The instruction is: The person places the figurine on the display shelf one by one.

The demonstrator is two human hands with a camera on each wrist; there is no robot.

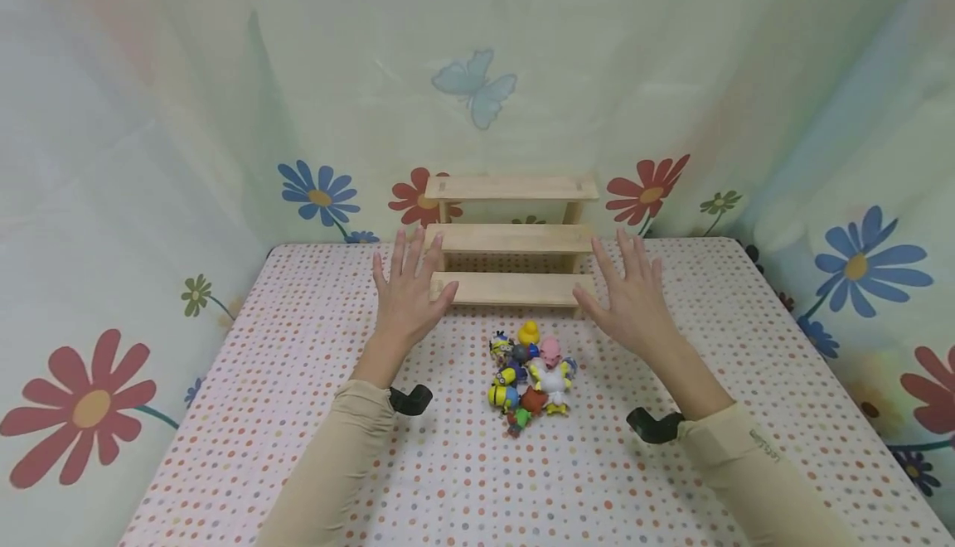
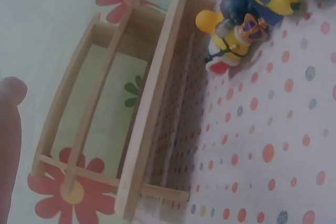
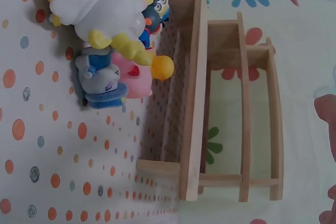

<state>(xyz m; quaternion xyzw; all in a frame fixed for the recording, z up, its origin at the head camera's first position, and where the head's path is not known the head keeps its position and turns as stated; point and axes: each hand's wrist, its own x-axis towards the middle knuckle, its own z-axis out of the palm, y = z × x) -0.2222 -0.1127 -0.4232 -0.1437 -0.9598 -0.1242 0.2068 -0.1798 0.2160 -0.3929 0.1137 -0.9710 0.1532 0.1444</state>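
Observation:
My left hand [image 1: 406,294] hovers at the left end of a three-tier wooden shelf [image 1: 511,239], fingers spread and holding nothing. On the other side my right hand [image 1: 630,298] is held in the same way, palm down with its fingers straight. Between and nearer than the hands lies a cluster of small toy figures on the table. Among them are a yellow duck [image 1: 529,332], a pink figure [image 1: 550,351], a white-and-yellow figure [image 1: 550,379] and a minion figure [image 1: 503,397]. A blue-and-white figure [image 3: 100,80] shows in the right wrist view. Neither hand touches the figures.
A dotted cloth [image 1: 298,447] covers the table. Behind the shelf hangs a backdrop [image 1: 336,75] printed with flowers and a butterfly, which also closes in the left and right sides. A black wrist mount [image 1: 412,400] sticks out from the left cuff, another [image 1: 654,426] from the right.

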